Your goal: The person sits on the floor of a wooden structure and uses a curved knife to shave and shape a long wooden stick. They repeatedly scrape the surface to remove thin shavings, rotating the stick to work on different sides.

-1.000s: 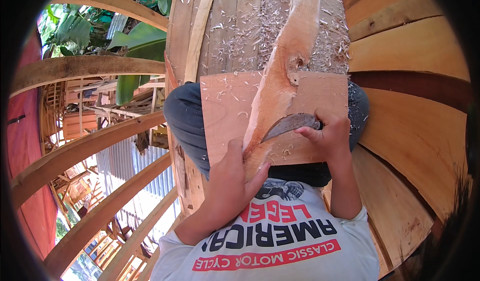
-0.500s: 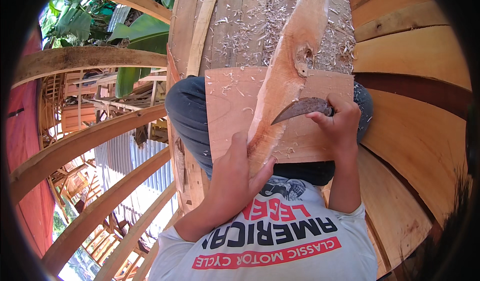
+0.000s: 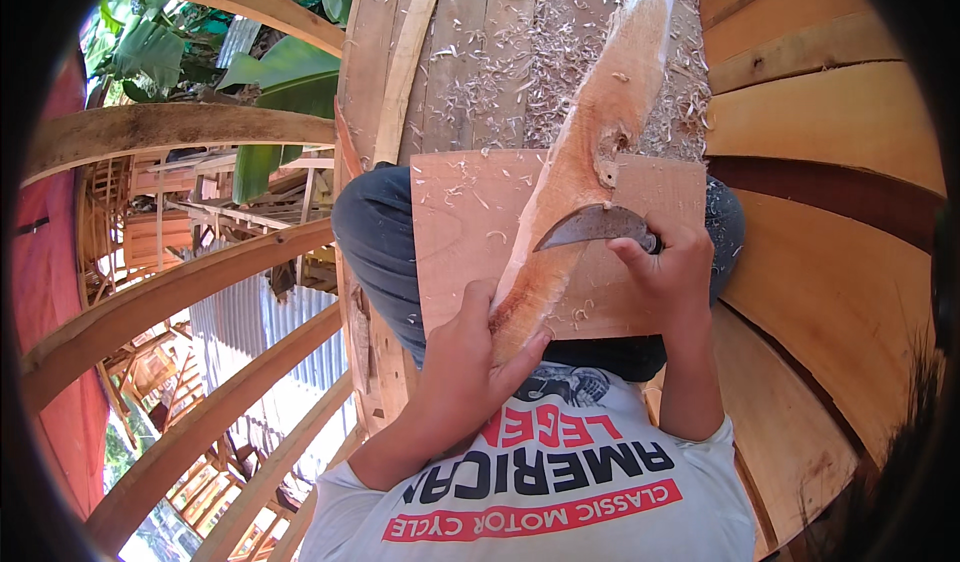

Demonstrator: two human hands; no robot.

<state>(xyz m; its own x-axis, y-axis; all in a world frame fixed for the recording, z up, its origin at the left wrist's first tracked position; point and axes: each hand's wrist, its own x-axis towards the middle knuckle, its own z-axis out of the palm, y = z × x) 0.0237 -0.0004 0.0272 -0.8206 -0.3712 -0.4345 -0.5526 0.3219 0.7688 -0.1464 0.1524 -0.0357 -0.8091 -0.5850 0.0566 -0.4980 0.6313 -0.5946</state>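
Observation:
My left hand (image 3: 465, 347) grips the near end of a long, irregular piece of wood (image 3: 570, 187), thumb on one side and fingers on the other. The wood slants away from me to the far right, with a knot and a small dark hole near its middle. My right hand (image 3: 675, 267) is closed around the handle of a curved knife (image 3: 595, 227). Its dark blade lies across the wood, between the knot and my left hand. Under the wood, a flat wooden board (image 3: 460, 232) rests over my lap.
Pale shavings (image 3: 490, 97) cover the plank floor (image 3: 385, 22) ahead, where a narrow wooden strip (image 3: 408, 72) lies on the left. Curved ribs (image 3: 190, 282) rise at the left, with corrugated metal sheets (image 3: 270, 322) beyond them. Plank siding (image 3: 820, 252) curves up on the right.
The blade has moved left and slightly down onto the wood, and my right hand has shifted a little the same way. The wood has tilted slightly, its far end further right.

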